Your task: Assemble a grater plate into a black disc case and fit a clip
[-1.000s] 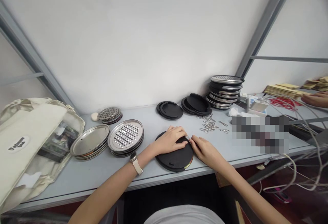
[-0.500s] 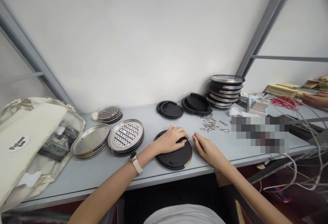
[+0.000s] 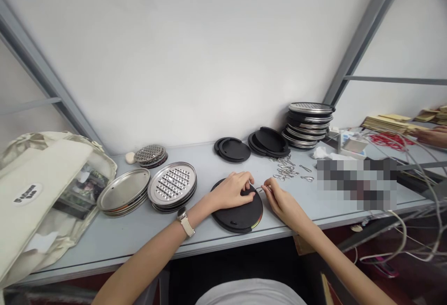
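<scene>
A round black disc (image 3: 237,219) with a small peg and a coloured rim edge showing lies near the table's front edge. Over its upper part is my left hand (image 3: 234,191), thumb and fingers apart, the palm side resting on the disc. Just right of the disc, my right hand (image 3: 278,200) pinches a small metal wire loop (image 3: 259,189), whose end reaches the disc's edge. Several similar wire clips (image 3: 287,170) lie loose beyond my right hand.
Left of the disc stand a stack of grater plates (image 3: 172,184), a stack of plain metal plates (image 3: 124,188) and a cream bag (image 3: 52,193). Black discs (image 3: 234,150) and a tall stack of assembled graters (image 3: 309,125) are at the back. Cables hang at right, near another person's hand (image 3: 431,136).
My left fingers have lifted and spread a little away from the wire loop. My right hand still pinches it, nearly in the same place.
</scene>
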`<state>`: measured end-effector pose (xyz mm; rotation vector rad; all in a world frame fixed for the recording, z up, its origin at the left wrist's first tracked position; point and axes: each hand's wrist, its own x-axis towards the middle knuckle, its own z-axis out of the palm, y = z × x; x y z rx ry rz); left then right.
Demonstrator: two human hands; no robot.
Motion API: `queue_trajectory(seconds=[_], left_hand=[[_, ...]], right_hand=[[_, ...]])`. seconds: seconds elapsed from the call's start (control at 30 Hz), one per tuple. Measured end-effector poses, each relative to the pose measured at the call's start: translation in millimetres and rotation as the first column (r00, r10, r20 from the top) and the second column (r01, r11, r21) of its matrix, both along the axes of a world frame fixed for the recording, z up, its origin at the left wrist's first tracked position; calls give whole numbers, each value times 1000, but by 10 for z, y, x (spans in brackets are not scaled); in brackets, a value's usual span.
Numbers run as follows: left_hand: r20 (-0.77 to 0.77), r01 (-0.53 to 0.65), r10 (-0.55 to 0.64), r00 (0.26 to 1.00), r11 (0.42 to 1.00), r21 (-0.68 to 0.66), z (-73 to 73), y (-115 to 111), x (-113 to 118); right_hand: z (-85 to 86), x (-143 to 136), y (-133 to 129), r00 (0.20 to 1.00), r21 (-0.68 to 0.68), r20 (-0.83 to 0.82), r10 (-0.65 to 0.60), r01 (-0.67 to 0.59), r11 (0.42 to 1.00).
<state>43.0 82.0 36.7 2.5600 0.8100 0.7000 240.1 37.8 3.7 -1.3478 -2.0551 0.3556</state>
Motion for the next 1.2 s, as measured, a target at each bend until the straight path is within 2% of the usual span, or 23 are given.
queue_trajectory(seconds=[0.2,0.3,0.4,0.6,0.73,0.87,1.2], left_hand=[[28,79,-77,997,994,-80,29,-63,10],[14,59,-58,998,994,-91,39,-78,14],[-27,28,-29,999,998,-61,46,-76,14],[-68,11,-8,998,999,45,55,-70,10],[-69,50,-44,997,994,94,64,-81,11],[-46,98,-94,994,991,92,70,-83,13],[-63,111,-107,992,991,69,65,-77,18]], right_hand=[[3,2,9,1000,-8,-2,18,-18,1000],[-10,10,32,992,-27,73,102,-100,995],[-9,16,37,983,-23,130,132,-131,991],[60,6,-8,982,7,150,118,-120,993],[64,5,-4,982,18,156,110,-114,993],[46,13,12,977,18,186,106,-111,994],[46,5,4,973,16,215,79,-84,996]])
